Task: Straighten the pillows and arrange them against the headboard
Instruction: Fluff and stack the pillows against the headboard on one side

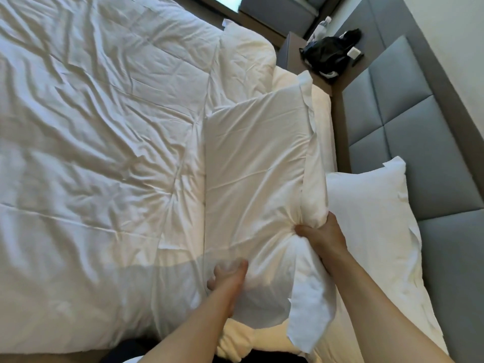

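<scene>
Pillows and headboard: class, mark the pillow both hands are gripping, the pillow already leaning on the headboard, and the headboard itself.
held pillow (251,163), head view, middle of its top face.
leaning pillow (366,218), head view, centre of its front.
headboard (408,142), head view, a bare grey padded panel.

The light is soft and bright, coming from the window (227,1) at the top of the frame. Creases on the duvet (99,142) cast long shadows. The left hand (227,280) is motion-blurred. Straight lines bend near the right edge.
</scene>
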